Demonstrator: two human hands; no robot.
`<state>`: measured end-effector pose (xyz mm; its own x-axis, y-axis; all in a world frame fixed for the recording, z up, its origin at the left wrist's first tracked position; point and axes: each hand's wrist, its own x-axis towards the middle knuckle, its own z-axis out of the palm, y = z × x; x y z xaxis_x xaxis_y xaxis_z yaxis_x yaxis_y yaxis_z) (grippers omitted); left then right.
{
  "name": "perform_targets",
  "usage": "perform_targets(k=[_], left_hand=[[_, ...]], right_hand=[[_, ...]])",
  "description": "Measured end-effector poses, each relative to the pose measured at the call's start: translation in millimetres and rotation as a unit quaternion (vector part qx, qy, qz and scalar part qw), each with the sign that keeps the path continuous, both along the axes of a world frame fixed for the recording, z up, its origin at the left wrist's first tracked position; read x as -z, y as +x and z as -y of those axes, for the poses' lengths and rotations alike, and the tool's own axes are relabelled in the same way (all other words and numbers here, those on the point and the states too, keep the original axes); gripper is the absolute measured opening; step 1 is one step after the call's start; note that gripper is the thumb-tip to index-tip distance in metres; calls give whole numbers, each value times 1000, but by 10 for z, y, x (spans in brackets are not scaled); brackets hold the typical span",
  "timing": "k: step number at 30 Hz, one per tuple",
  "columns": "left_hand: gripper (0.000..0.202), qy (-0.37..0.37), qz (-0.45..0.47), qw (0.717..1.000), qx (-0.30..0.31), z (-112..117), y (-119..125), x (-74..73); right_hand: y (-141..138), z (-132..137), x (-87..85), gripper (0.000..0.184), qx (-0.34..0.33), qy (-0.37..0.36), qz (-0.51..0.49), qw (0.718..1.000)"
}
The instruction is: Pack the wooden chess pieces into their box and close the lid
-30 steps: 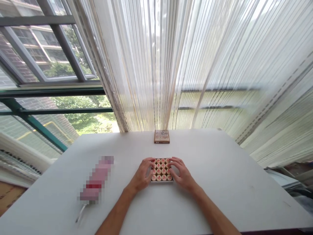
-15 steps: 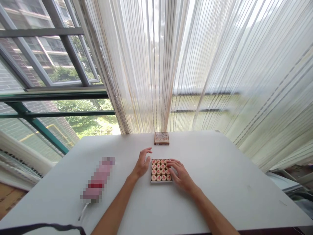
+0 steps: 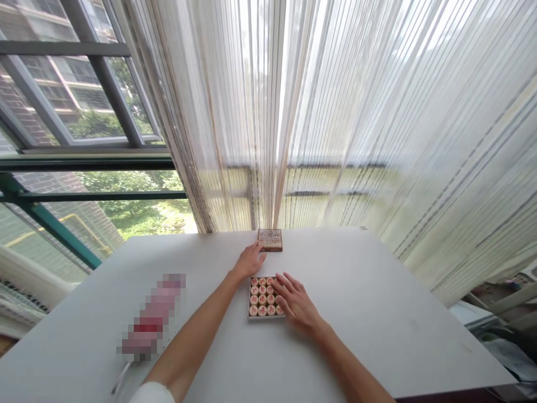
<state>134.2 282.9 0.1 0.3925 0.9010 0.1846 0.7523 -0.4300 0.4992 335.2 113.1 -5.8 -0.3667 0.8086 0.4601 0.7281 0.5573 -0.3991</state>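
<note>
A shallow white-edged box (image 3: 267, 318) sits near the middle of the table, packed with rows of round Chinese chess pieces (image 3: 262, 300) bearing red characters. My right hand (image 3: 300, 305) lies over its right side with fingers spread, fingertips on or just above the pieces there, hiding some of them. Beyond the box, my left hand (image 3: 249, 261) stretches forward, fingers extended. Its fingertips reach the near left corner of a brown printed box lid (image 3: 271, 239) at the table's far edge; whether they press on it I cannot tell.
The white table (image 3: 356, 336) stands against a window with a pale striped curtain (image 3: 335, 112). On the left lies a pixelated pink and red object (image 3: 153, 313) with a white cord (image 3: 121, 378) running from it. Furniture and cloth show past the right edge.
My left hand has gone forward from beside the chess box to the lid's corner. My right hand stays at the box's right side. The whole view has shifted slightly.
</note>
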Motion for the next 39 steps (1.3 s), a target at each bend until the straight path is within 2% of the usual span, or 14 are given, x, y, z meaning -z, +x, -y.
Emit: perform_targets(k=[6, 11, 16, 22, 25, 28, 32, 35, 37, 39], left_hand=[[50, -9, -27, 999, -27, 2, 21, -86], [58, -37, -37, 995, -85, -167, 94, -217], [82, -42, -55, 990, -127, -237, 427, -315], [103, -74, -73, 978, -179, -294, 935, -356], [100, -82, -83, 975, -190, -311, 1005, -354], [91, -69, -84, 977, -185, -285, 959, -389], [86, -27, -73, 983, -167, -130, 830, -527], [83, 15, -63, 988, -140, 163, 748, -619], [81, 46, -54, 991, -110, 453, 712, -634], [78, 118, -15, 992, -44, 783, 694, -611]], right_hand=[[21, 5, -8, 45, -8, -50, -24, 998], [73, -20, 10, 42, 5, -58, -157, 986], [133, -60, 61, 45, 58, -66, -297, 951], [198, -69, 50, 47, 123, -51, -385, 913], [248, -67, 16, 47, 157, -40, -406, 899], [279, -66, -12, 48, 172, -42, -414, 893], [285, -78, -33, 47, 171, -53, -423, 888], [280, -112, -37, 43, 144, -81, -464, 870], [271, -143, -39, 41, 106, -126, -530, 832], [252, -164, -45, 45, 62, -187, -613, 765]])
